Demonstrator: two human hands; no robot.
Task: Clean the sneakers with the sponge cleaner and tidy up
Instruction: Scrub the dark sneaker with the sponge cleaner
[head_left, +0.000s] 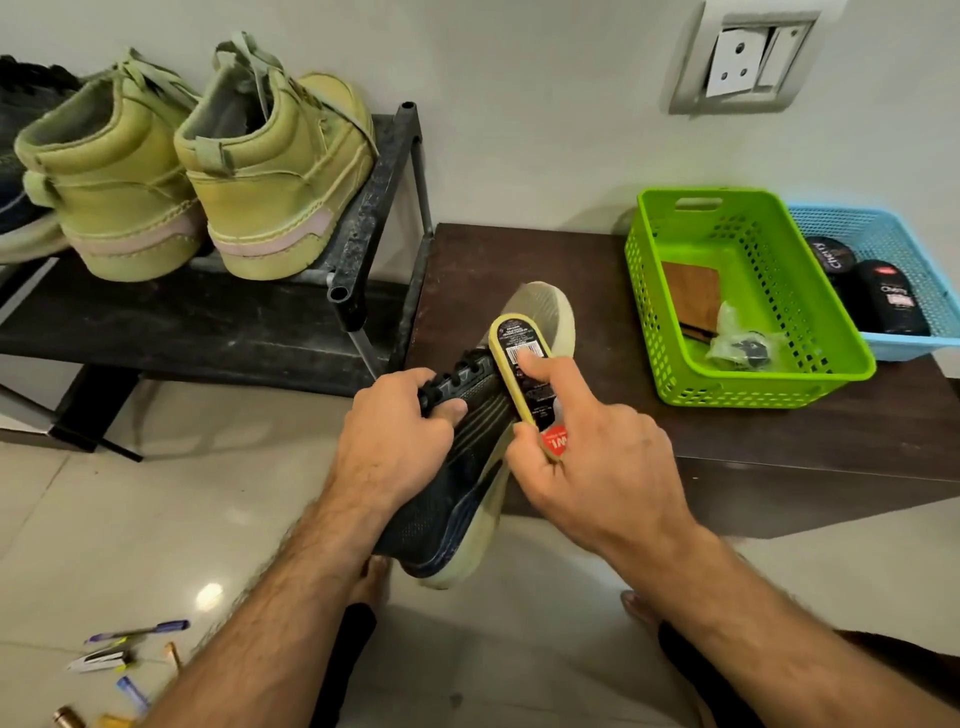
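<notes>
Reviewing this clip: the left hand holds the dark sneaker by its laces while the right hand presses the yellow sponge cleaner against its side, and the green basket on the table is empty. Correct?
Not quite. The green basket is not empty: the head view shows a brown wallet-like item and a small clear bag in it. The rest stands: the left hand holds the dark sneaker at the laces, and the right hand presses the sponge cleaner on it.

Dark wooden bench (519, 260) set against the wall, green basket (748, 374) placed on it, blue basket (883, 228) just right of the green basket, black shoe rack (208, 322) left of the bench, two olive high-top sneakers (197, 171) carried on it, tiled floor (156, 519) below the rack, pens (137, 631) scattered there
</notes>
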